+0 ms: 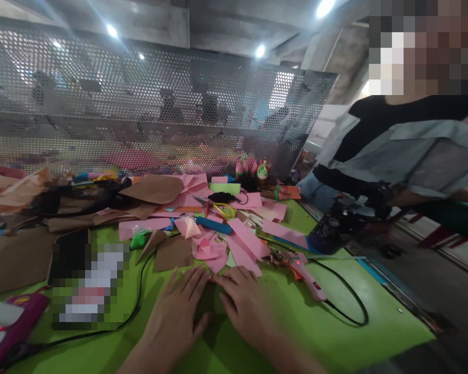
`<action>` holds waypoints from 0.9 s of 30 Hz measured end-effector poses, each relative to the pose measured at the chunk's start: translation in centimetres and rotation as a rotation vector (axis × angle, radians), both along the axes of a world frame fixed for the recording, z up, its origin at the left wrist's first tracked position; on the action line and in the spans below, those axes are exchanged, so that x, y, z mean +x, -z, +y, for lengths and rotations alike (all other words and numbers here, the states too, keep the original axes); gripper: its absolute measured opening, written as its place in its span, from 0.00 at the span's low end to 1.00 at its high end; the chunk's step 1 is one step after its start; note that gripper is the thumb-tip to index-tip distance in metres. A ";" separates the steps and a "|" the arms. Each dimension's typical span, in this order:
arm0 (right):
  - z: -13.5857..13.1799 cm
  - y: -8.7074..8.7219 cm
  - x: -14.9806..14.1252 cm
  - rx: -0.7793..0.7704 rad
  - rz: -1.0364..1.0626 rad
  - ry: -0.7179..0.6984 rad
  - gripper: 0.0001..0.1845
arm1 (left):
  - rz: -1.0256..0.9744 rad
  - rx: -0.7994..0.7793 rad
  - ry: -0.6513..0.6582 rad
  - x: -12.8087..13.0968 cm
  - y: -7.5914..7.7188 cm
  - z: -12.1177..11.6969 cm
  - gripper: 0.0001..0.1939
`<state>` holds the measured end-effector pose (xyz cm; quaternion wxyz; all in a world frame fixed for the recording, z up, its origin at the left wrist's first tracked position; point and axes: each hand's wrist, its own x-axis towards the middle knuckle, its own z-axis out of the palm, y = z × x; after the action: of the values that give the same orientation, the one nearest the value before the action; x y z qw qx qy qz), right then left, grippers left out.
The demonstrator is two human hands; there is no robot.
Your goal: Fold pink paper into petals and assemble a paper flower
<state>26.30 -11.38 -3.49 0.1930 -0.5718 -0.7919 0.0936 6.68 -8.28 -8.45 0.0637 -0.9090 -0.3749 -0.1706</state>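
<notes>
My left hand (185, 298) rests palm-down on the green table (320, 332), its fingers stretched toward the paper scraps. Beside it my right hand (244, 301) lies with fingers extended, slightly bent. Both sets of fingertips come close together over a small reddish-pink bit that is mostly hidden. Crumpled pink paper (208, 249) lies just past the fingertips, with pink strips (245, 241) and a brown paper piece (173, 253) around it. To the right of my right hand, a pink glue gun (310, 280) lies on the table, its red light lit.
Farther back are a blue-handled cutter (214, 224), brown card (156, 188) and pink-and-green cone-shaped crafts (262, 170). A dark phone (68, 254) and magenta device (21, 317) are at left. A black cord (141, 283) crosses the table. At right, a person holds a camera (345, 221).
</notes>
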 end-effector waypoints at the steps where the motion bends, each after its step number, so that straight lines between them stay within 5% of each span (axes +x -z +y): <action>1: 0.1 0.0 0.0 0.003 -0.013 0.009 0.20 | 0.003 -0.019 -0.005 0.1 -0.2 0.2 0.33; 27: 0.0 -0.1 0.0 -0.009 -0.044 -0.001 0.20 | 0.016 -0.013 -0.017 0.1 -0.3 -0.2 0.33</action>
<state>26.30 -11.38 -3.38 0.1731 -0.5740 -0.7959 0.0849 6.77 -8.46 -8.20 0.0623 -0.9076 -0.3830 -0.1602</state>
